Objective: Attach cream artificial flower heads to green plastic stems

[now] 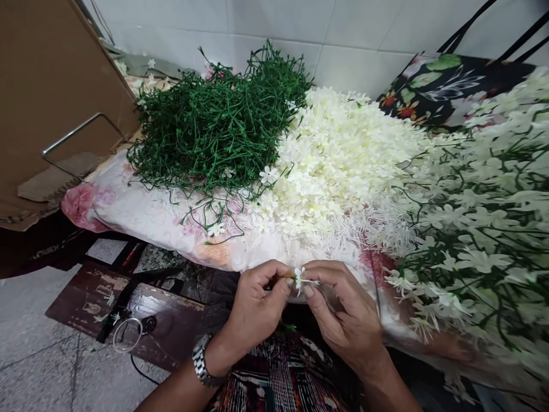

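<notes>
Close to my lap, my left hand (pixel 259 300) and my right hand (pixel 349 312) meet fingertip to fingertip. Between them is a small white artificial flower (pixel 299 277). My left thumb and forefinger pinch it on its green stem side, and the stem is mostly hidden by the fingers. On the other side my right thumb and forefinger close on the thin white stamen piece (pixel 310 281) at the flower's centre. Just beyond lie a heap of loose white blossoms (pixel 338 154), a tangle of green plastic stems (pixel 218 123) and a scatter of thin white stamens (pixel 384 226).
Flowers on stems (pixel 484 229) pile up at the right. A flowered cloth (pixel 158 214) covers the work surface. At the left stand a cardboard box (pixel 55 103) and a low brown wooden bench (pixel 167 320). A black floral bag (pixel 446 86) leans near the tiled wall (pixel 274 23).
</notes>
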`<state>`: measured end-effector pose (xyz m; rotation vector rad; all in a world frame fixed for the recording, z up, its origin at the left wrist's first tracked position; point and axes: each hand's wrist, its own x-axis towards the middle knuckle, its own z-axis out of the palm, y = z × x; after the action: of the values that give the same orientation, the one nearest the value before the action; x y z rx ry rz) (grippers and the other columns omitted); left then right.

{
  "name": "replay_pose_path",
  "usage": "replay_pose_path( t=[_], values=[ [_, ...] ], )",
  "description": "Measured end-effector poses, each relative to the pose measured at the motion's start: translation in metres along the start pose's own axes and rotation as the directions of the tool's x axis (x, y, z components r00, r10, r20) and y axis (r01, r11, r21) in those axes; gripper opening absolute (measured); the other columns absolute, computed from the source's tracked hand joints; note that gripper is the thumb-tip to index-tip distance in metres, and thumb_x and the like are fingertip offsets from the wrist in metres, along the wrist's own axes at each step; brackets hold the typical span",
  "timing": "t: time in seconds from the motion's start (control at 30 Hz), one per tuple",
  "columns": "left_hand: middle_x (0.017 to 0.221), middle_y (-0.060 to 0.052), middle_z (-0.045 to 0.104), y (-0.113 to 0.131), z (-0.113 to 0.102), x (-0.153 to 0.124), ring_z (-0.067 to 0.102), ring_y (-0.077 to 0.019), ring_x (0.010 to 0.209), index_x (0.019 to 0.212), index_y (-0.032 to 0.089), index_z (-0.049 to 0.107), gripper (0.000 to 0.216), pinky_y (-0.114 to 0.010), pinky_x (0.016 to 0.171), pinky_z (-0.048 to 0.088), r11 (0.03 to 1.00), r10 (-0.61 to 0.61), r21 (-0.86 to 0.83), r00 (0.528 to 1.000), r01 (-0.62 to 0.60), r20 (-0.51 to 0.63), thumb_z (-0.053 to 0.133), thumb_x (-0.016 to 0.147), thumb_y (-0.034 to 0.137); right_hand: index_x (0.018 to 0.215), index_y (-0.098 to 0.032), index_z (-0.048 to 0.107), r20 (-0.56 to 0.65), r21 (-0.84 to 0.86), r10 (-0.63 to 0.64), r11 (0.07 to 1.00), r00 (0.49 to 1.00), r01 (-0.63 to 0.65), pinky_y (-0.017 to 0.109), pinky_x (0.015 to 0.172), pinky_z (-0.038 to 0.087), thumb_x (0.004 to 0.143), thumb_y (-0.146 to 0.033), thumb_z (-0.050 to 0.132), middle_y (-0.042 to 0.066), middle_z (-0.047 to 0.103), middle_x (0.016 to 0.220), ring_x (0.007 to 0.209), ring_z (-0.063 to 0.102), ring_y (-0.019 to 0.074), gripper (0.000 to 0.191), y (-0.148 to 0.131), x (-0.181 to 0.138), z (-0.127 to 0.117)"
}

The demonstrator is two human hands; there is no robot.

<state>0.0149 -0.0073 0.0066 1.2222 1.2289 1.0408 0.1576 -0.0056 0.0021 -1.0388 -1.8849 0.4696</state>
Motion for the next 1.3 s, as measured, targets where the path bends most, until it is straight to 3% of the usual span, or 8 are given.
replay_pose_path(
  t=[0.1, 0.2, 0.53, 0.93, 1.3],
  values=[
    [0.056, 0.002, 0.047, -0.002, -0.004, 0.000, 0.042, -0.0093, 0.052, 0.067, 0.015, 0.054, 0.016, -0.020, 0.050, 0.037, 0.987, -0.095, -0.124, 0.995, 0.097, 0.025, 0.054, 0.077, 0.027, 0.098, -0.016, 0.053, 0.003, -0.057, -0.030, 0.998, 1.000, 0.030, 0.025, 0.070, 0.050, 0.082, -0.009, 0.053, 0.006, 0.057, 0.089, 0.084, 0.056, 0.0138, 0.018, -0.004, 0.002, -0.007],
    [0.056, 0.002, 0.047, -0.002, -0.005, -0.002, 0.042, -0.0095, 0.052, 0.066, 0.014, 0.054, 0.016, -0.020, 0.051, 0.037, 0.989, -0.084, -0.119, 0.996, 0.085, 0.010, 0.054, 0.076, 0.027, 0.098, -0.014, 0.054, -0.002, -0.089, -0.068, 0.994, 0.998, 0.068, 0.024, 0.067, 0.049, 0.081, -0.008, 0.055, 0.006, 0.055, 0.087, 0.080, 0.054, 0.0126, 0.018, -0.007, 0.002, -0.010],
    [0.054, 0.003, 0.051, 0.003, -0.001, -0.002, 0.046, -0.0082, 0.052, 0.064, 0.014, 0.057, 0.015, -0.017, 0.051, 0.037, 0.961, 0.209, 0.196, 0.976, -0.194, -0.058, 0.050, 0.077, 0.011, 0.088, -0.014, 0.054, 0.033, 0.001, -0.063, 0.998, 0.997, 0.063, 0.022, 0.061, 0.047, 0.082, -0.002, 0.050, 0.003, 0.054, 0.075, 0.071, 0.052, 0.0110, 0.014, -0.006, 0.006, -0.004],
    [0.056, 0.005, 0.049, -0.004, 0.000, -0.002, 0.045, -0.0064, 0.050, 0.067, 0.016, 0.055, 0.015, -0.015, 0.048, 0.034, 0.916, 0.331, 0.268, 0.940, -0.299, -0.082, 0.049, 0.079, 0.008, 0.085, -0.015, 0.050, 0.071, -0.003, 0.020, 1.000, 0.997, -0.019, 0.021, 0.055, 0.043, 0.084, -0.006, 0.047, 0.001, 0.051, 0.071, 0.063, 0.049, 0.0095, 0.010, -0.004, 0.006, 0.001],
    [0.052, 0.005, 0.047, -0.004, 0.004, 0.000, 0.042, -0.0072, 0.049, 0.061, 0.015, 0.054, 0.017, -0.016, 0.048, 0.036, 0.939, 0.276, 0.246, 0.952, -0.239, -0.131, 0.048, 0.076, 0.010, 0.085, -0.016, 0.049, 0.050, -0.077, -0.041, 0.996, 0.998, 0.045, 0.024, 0.056, 0.044, 0.086, -0.006, 0.044, 0.002, 0.051, 0.069, 0.063, 0.049, 0.0116, 0.011, 0.001, 0.006, 0.010]
  ],
)
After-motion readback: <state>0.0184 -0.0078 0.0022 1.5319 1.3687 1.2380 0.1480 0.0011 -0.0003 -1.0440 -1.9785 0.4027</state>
